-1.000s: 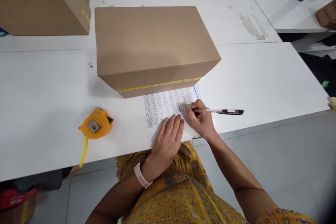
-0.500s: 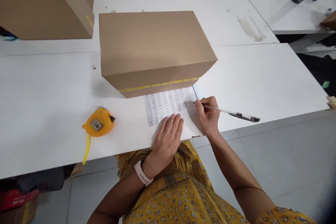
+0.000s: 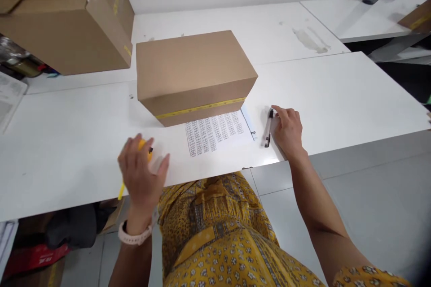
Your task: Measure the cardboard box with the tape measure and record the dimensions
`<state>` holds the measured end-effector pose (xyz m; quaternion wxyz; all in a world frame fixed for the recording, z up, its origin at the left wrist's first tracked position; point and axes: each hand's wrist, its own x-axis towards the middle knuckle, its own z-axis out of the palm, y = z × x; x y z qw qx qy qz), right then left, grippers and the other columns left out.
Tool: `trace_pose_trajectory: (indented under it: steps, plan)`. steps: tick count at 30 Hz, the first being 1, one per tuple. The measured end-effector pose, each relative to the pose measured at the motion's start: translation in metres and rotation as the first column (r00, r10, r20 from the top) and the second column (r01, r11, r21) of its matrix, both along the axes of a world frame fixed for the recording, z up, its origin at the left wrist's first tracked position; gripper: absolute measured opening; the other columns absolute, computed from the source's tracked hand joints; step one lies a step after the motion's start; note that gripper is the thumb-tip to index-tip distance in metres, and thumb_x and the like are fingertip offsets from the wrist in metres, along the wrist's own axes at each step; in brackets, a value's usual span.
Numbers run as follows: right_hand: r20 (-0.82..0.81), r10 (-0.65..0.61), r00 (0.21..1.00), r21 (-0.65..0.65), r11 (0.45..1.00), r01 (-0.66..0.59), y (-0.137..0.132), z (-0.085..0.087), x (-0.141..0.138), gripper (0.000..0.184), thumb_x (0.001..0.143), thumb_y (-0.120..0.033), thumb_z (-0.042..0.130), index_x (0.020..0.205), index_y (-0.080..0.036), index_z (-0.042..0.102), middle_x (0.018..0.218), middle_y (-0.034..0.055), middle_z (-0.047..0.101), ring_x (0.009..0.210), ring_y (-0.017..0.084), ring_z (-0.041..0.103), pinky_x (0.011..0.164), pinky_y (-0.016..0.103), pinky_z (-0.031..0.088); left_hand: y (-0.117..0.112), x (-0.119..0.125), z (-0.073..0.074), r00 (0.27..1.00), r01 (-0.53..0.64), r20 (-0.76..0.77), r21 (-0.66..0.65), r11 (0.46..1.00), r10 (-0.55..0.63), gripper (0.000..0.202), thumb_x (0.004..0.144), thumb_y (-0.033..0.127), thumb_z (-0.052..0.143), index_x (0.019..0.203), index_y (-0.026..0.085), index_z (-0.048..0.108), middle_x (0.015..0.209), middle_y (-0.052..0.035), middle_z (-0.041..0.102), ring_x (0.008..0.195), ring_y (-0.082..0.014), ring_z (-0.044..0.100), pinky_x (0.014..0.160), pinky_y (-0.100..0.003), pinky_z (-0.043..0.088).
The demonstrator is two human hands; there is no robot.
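Note:
My left hand (image 3: 139, 170) is over the orange tape measure (image 3: 144, 145), thumb held apart from the fingers; it hides most of the case. The tape's yellow end (image 3: 121, 191) sticks out below, near the table edge. On the right, a clear pen with black ends (image 3: 268, 129) lies on the table. Beside it rests my right hand (image 3: 288, 131), its fingers loosely bent and a fingertip close to the pen's upper end. Between the hands is a sheet of paper (image 3: 218, 134) with rows of handwriting, its far part under a closed cardboard box (image 3: 198, 71).
Large cardboard boxes (image 3: 67, 31) stand at the back left. A light blue paper edge (image 3: 249, 125) shows beside the sheet. The white table's front edge (image 3: 202, 178) runs just before my body. Below left are a dark cloth (image 3: 72, 226) and a red item (image 3: 37, 258).
My left hand has left the paper and moved left onto the tape measure. My right hand has moved right and let go of the pen, which now lies on the table. The view has shifted.

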<state>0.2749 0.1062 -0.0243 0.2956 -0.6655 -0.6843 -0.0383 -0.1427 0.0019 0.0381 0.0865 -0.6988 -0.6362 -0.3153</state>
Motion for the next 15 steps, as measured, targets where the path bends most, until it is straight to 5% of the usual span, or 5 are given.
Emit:
trace_pose_trajectory:
  steps: [5, 9, 11, 13, 15]
  plan:
    - [-0.020, -0.018, 1.000, 0.027, 0.999, 0.018, 0.006, -0.001, 0.001, 0.051, 0.087, -0.005, 0.038, 0.128, -0.020, 0.066, 0.098, 0.0134, 0.064, 0.096, 0.029, 0.054, 0.081, 0.044, 0.048, 0.013, -0.059, -0.015, 0.979, -0.176, 0.053, -0.263, 0.949, 0.196, 0.071, 0.084, 0.047, 0.070, 0.140, 0.007, 0.054, 0.140, -0.0285, 0.059, 0.134, -0.0470, 0.052, 0.110, -0.066, 0.043]
    - [-0.191, -0.058, 0.980, 0.170, 0.981, 0.091, -0.010, 0.015, -0.018, 0.035, 0.095, -0.018, 0.041, 0.115, -0.019, 0.069, 0.093, 0.0138, 0.065, 0.092, 0.028, 0.058, 0.080, 0.043, 0.048, 0.007, -0.040, -0.011, 0.943, -0.146, 0.248, -0.292, 0.945, 0.223, 0.065, 0.078, 0.049, 0.070, 0.130, 0.011, 0.060, 0.126, -0.0206, 0.068, 0.120, -0.0391, 0.062, 0.106, -0.057, 0.048]
    - [-0.368, 0.005, 0.930, 0.196, 0.978, 0.073, -0.036, 0.026, -0.047, 0.029, 0.099, -0.028, 0.044, 0.108, -0.020, 0.070, 0.090, 0.0121, 0.066, 0.087, 0.025, 0.060, 0.081, 0.042, 0.049, -0.008, -0.013, -0.002, 0.877, 0.038, 0.464, -0.332, 0.942, 0.128, 0.058, 0.079, 0.048, 0.067, 0.126, 0.015, 0.061, 0.118, -0.0144, 0.071, 0.108, -0.0318, 0.067, 0.097, -0.048, 0.055]
    - [-0.615, 0.156, 0.773, 0.052, 0.986, -0.158, -0.072, 0.036, -0.084, 0.030, 0.100, -0.041, 0.049, 0.104, -0.020, 0.071, 0.088, 0.0094, 0.068, 0.079, 0.022, 0.060, 0.075, 0.038, 0.051, -0.025, 0.016, 0.006, 0.754, 0.332, 0.657, -0.362, 0.871, -0.015, 0.053, 0.084, 0.046, 0.062, 0.128, 0.017, 0.058, 0.113, -0.0102, 0.071, 0.100, -0.0261, 0.069, 0.087, -0.039, 0.057]
    - [-0.836, 0.187, 0.517, -0.150, 0.827, -0.542, -0.108, 0.044, -0.118, 0.040, 0.099, -0.055, 0.050, 0.102, -0.021, 0.072, 0.086, 0.0069, 0.070, 0.076, 0.020, 0.062, 0.071, 0.035, 0.053, -0.041, 0.042, 0.014, 0.660, 0.550, 0.746, -0.395, 0.736, -0.093, 0.055, 0.087, 0.045, 0.064, 0.134, 0.020, 0.052, 0.112, -0.0087, 0.069, 0.096, -0.0236, 0.069, 0.083, -0.035, 0.056]
